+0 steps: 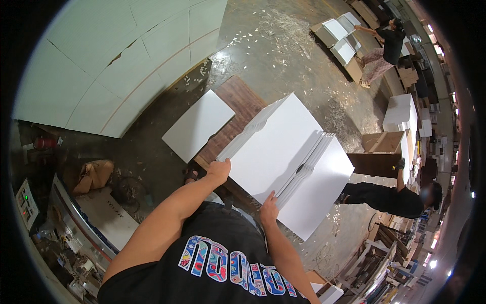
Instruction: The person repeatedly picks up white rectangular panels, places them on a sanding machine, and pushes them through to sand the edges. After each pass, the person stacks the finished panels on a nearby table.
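Two stacks of white panels lie side by side on a brown wood-grain table [238, 93] in front of me. My left hand [219, 171] is closed round the near left corner of the larger stack [276, 152]. At the near edge, by the gap between the stacks, my right hand [269, 207] grips the panels with its fingers partly hidden. The smaller stack [319, 187] lies to the right, its layered edges uneven along the gap. A single white panel [200, 124] rests apart at the table's left end.
A tall stack of pale green boards [121, 61] rises at the far left. One person in black [387, 200] stands at the right beside a wooden crate [379, 162]; another [390, 48] handles white panels farther back. Scraps litter the concrete floor [273, 45]. Cardboard [96, 175] lies at the left.
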`<state>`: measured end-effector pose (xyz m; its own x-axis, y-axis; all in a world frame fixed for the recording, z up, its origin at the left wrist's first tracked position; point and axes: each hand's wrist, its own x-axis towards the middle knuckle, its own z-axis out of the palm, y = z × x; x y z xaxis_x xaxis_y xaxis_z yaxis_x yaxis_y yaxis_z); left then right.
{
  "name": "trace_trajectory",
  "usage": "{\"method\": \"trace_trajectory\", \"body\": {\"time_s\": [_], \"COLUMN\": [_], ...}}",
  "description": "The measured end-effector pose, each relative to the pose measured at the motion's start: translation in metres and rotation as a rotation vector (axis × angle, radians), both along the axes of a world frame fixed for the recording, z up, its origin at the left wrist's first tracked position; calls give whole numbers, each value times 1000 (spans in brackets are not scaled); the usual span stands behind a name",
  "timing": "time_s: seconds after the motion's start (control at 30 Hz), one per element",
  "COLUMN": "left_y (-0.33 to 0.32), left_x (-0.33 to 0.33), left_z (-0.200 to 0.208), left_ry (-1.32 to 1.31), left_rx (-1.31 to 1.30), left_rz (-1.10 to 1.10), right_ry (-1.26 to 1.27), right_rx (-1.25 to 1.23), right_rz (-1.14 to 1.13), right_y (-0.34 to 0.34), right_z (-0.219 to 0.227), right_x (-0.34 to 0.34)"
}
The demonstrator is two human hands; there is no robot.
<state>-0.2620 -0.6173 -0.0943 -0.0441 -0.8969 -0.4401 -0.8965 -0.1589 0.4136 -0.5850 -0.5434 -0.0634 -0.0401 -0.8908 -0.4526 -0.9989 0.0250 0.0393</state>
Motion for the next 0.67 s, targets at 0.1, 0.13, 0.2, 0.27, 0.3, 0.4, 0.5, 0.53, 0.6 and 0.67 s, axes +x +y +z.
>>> {"method": "trace_trajectory", "body": {"time_s": [0.1, 0.13, 0.2, 0.27, 0.3, 0.4, 0.5, 0.53, 0.6, 0.67], "left_y": [-2, -4, -2, 10, 19, 59, 108, 122, 147, 163], "left_x": [3, 6, 18, 33, 40, 61, 98, 116, 155, 203], "left_z": [14, 21, 33, 36, 33, 9, -28, -44, -78, -113], "left_ry": [33, 65, 175, 322, 401, 465, 450, 416, 332, 345], "left_rx": [66, 131, 188, 157, 157, 132, 118, 163, 301, 516], "left_rz": [-3, -8, 26, 104, 187, 454, 684, 718, 790, 922], "right_ry": [15, 63, 186, 198, 206, 94, 9, -9, -16, -5], "right_rx": [8, 15, 70, 219, 275, 207, 223, 209, 213, 215], "right_rz": [7, 57, 117, 345, 457, 476, 279, 180, 113, 67], "right_y": [-2, -5, -16, -46, -60, -88, -118, -127, -135, -144], "right_z": [-1, 2, 11, 25, 30, 37, 44, 45, 48, 42], "right_x": [4, 9, 20, 29, 38, 83, 126, 138, 153, 174]}}
